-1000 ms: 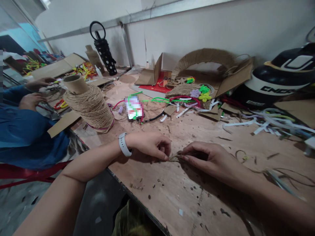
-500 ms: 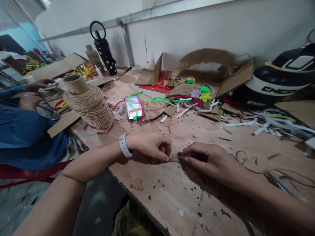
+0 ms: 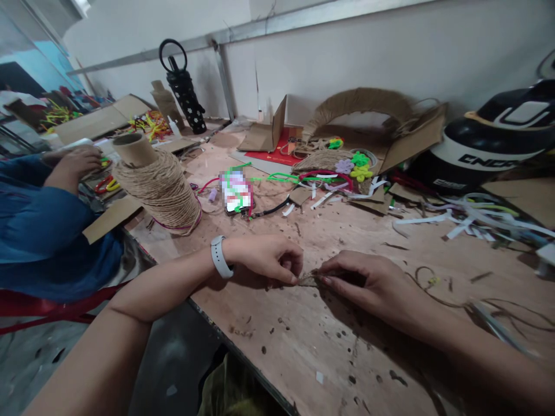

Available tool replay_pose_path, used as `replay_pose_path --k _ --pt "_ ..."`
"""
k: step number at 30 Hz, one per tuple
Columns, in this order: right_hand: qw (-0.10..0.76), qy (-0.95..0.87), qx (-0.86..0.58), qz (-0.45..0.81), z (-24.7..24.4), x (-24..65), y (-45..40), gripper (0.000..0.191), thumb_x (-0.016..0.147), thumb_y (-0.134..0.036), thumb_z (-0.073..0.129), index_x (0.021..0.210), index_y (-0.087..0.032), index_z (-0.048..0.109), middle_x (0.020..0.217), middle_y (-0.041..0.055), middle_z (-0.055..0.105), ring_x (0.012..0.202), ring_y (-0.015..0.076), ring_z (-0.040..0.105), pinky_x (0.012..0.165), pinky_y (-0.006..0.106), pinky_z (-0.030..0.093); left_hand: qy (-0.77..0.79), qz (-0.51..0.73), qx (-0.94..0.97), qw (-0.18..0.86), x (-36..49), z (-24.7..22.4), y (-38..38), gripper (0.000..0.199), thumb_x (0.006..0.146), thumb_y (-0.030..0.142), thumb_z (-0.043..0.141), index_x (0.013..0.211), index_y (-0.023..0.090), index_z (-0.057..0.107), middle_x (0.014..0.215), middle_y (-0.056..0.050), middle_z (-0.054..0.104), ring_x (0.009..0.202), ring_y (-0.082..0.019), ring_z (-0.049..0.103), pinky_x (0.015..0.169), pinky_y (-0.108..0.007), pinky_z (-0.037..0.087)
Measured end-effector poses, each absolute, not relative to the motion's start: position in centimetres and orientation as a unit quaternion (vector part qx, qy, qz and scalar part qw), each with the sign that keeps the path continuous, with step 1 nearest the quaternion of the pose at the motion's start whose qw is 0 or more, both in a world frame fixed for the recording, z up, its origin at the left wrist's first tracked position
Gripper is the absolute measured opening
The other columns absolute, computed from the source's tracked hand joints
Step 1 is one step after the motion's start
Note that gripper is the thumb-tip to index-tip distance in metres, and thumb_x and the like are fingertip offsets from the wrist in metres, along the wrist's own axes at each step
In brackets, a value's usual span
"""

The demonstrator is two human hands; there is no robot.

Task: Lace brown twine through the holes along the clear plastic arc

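Brown twine [image 3: 309, 280] pinched by left hand [image 3: 265, 257] and right hand [image 3: 376, 282], short span between; likely light, limp; best held either side.

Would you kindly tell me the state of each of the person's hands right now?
Left hand: closed, fingertips pinching a bit of brown twine.
Right hand: closed, fingertips pinching the same brown twine.

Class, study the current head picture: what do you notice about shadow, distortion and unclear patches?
Head view: a dark shadow spreads over the table below the right hand; head view: the left arm seems stretched toward the lower-left corner; head view: coarse blocks cover the phone, and the yellow strands at far left look soft.
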State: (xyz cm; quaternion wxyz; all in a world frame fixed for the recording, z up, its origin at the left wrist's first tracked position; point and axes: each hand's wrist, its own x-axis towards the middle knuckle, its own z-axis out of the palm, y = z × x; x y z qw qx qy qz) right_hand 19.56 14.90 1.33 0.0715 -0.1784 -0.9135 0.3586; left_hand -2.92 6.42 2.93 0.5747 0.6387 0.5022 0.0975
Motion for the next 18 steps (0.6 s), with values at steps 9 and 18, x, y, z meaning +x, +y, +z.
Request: replay_pose_path --k 9,18 --pt "0.102 -0.94 -0.167 0.281 1.16 19.54 14.97 0.02 0.091 -0.031 0.054 0.091 -0.024 0.072 0.083 0.0033 0.071 0.078 0.0184 0.066 0.068 0.029 0.048 0.5 0.1 0.646 0.568 -2.92 2.84 6.43 0.004 0.086 0.017 0.061 0.087 0.016 0.057 0.067 0.003 0.06 0.055 -0.01 0.06 0.051 -0.019 0.043" --pt "0.118 -0.942 -0.169 0.263 0.64 19.68 15.06 0.016 0.091 -0.027 0.057 0.09 -0.023 0.072 0.085 0.0033 0.067 0.078 0.0169 0.064 0.068 0.028 0.046 0.5 0.108 0.64 0.573 -2.81 2.8 6.31 0.004 0.088 0.018 0.06 0.087 0.017 0.056 0.066 0.003 0.06 0.054 -0.011 0.06 0.052 -0.02 0.045"
